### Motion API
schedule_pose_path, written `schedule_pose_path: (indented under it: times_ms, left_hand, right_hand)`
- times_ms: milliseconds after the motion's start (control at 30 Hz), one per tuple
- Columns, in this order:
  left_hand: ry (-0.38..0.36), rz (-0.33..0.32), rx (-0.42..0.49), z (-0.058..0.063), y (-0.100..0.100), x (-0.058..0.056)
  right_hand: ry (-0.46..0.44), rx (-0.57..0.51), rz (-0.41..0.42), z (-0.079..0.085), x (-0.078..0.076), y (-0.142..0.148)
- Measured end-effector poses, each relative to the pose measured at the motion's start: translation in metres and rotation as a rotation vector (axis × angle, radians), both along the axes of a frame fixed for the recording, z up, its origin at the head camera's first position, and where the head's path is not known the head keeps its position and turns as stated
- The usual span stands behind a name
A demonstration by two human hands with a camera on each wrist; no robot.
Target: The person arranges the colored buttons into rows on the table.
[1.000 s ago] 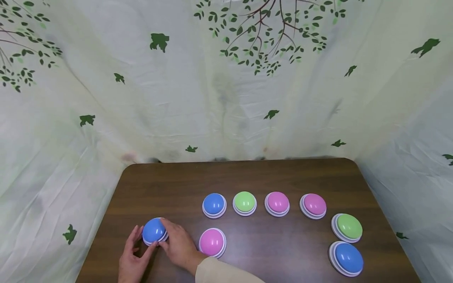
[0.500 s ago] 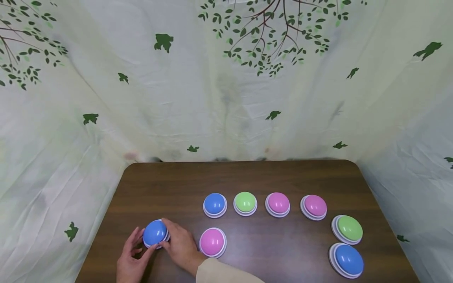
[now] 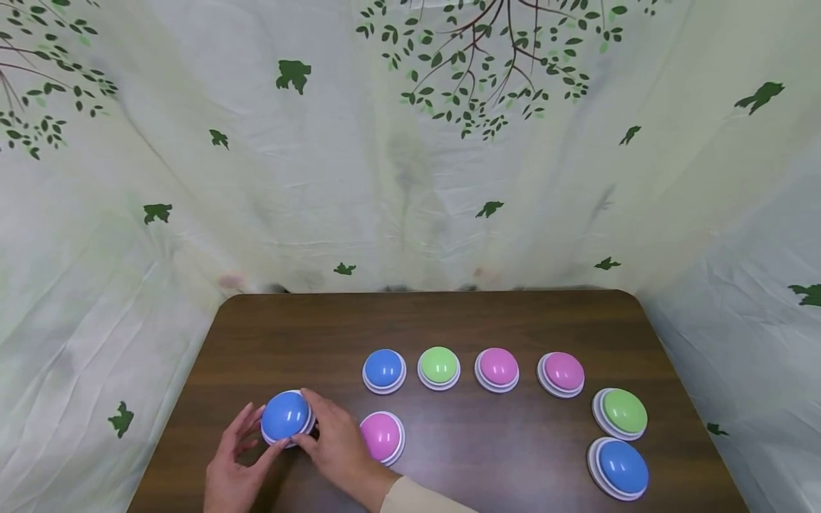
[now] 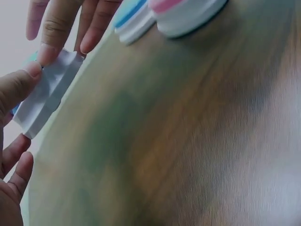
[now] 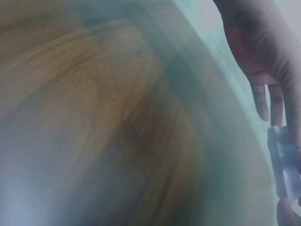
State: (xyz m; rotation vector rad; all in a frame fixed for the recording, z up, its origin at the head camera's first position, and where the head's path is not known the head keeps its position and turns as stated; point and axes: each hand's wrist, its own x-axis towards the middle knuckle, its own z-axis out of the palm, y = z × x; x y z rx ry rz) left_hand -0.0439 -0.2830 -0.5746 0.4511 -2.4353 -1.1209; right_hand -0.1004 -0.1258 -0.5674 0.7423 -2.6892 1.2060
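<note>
In the head view, a blue buzzer button point(image 3: 286, 415), a blue dome on a white round base, is between my two hands at the left part of the table. My left hand point(image 3: 236, 459) grips its left side, with the thumb at the near edge. From the right, my right hand point(image 3: 340, 442) pinches the base between thumb and fingers. In the left wrist view the white base point(image 4: 49, 94) stands tilted between the fingers of both hands. The right wrist view shows only part of the right hand point(image 5: 265, 56) and the base's edge point(image 5: 282, 162).
A pink button point(image 3: 383, 437) lies just right of my right hand. Behind it runs a row with a blue point(image 3: 384, 370), a green point(image 3: 439, 366) and two pink buttons, one here point(image 3: 497, 368). A green point(image 3: 623, 413) and a blue button point(image 3: 621, 468) stand at the right.
The held blue button has shifted slightly right and up in the head view, both hands still gripping it. The other buttons stay where they were on the table; the head view has shifted a little.
</note>
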Motion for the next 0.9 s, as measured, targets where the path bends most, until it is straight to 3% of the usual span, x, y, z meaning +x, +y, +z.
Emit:
schedule_pose_path:
  times_ms: [233,567,733,900]
  left_hand:
    - [0.027,-0.088,0.016,0.009,0.029,-0.005]
    - [0.084,-0.245,0.016,0.005,0.08,-0.01]
    - [0.066,-0.32,0.0,0.004,0.109,-0.014]
    - [0.006,-0.351,-0.072,0.0,0.139,-0.017]
  right_hand:
    - [-0.043,0.03,-0.076,0.01,0.002,0.034]
    - [-0.017,0.018,-0.207,0.007,0.016,0.098]
    - [-0.022,0.016,-0.264,0.003,0.023,0.132]
    - [-0.042,-0.009,-0.322,-0.002,0.029,0.162]
